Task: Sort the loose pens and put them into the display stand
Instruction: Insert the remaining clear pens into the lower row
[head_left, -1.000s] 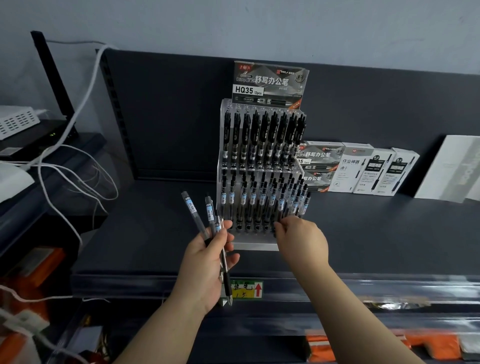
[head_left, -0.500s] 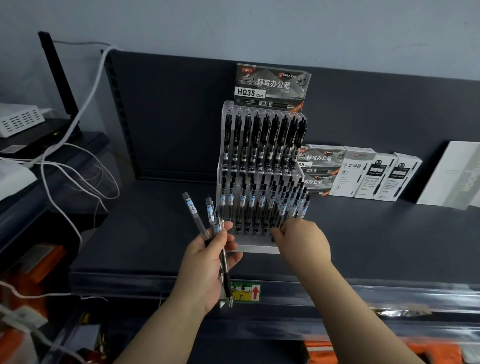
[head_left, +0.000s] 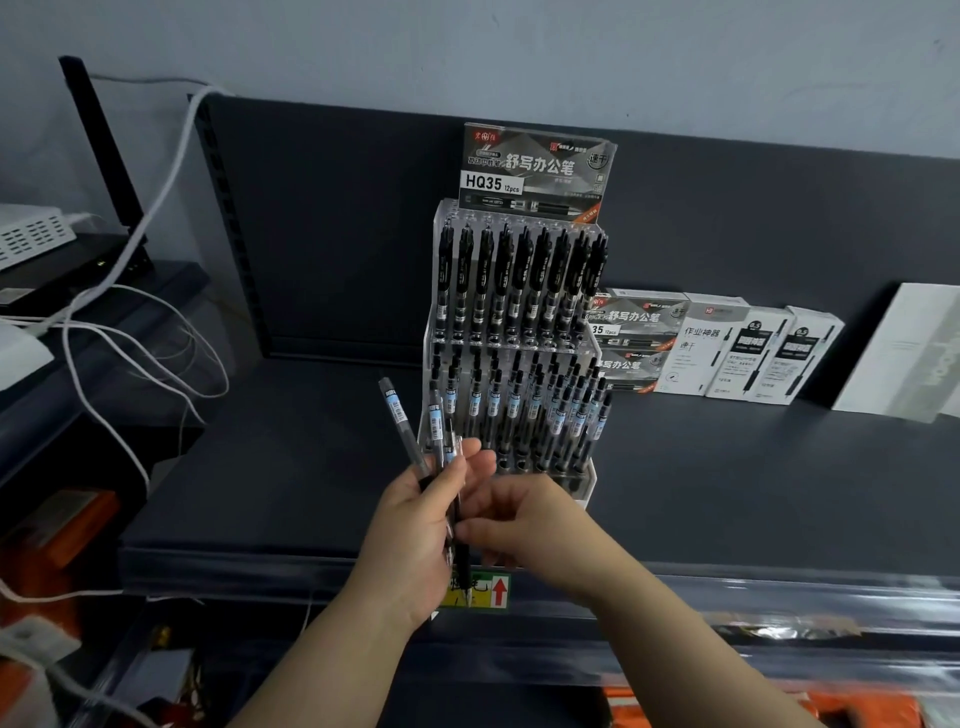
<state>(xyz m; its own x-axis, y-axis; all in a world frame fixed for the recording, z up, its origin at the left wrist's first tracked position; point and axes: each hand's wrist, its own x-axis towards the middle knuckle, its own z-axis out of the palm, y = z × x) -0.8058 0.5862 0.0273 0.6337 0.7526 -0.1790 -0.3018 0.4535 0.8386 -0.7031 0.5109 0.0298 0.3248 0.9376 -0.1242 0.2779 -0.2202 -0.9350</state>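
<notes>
A clear acrylic display stand (head_left: 586, 480) with two tiers stands on the dark shelf, topped by a card marked HQ35. Black pens fill its upper tier; blue-labelled pens (head_left: 514, 405) crowd the lower one. My left hand (head_left: 415, 525) grips a small fan of loose pens (head_left: 400, 421), tips down, just in front of the stand's left corner. My right hand (head_left: 524, 525) is right beside it, fingers curled and pinching the lower part of one pen (head_left: 461, 558) in that bunch.
Pen boxes (head_left: 727, 348) and a white card (head_left: 904, 353) lean against the shelf's back panel, right of the stand. White cables (head_left: 104, 332) and a black router lie on the left ledge. A label with a red arrow (head_left: 485, 592) marks the shelf's front edge.
My right hand has left the lower tier of the stand and come back left to the bunch, where it now pinches a pen. The left hand has stayed almost still.
</notes>
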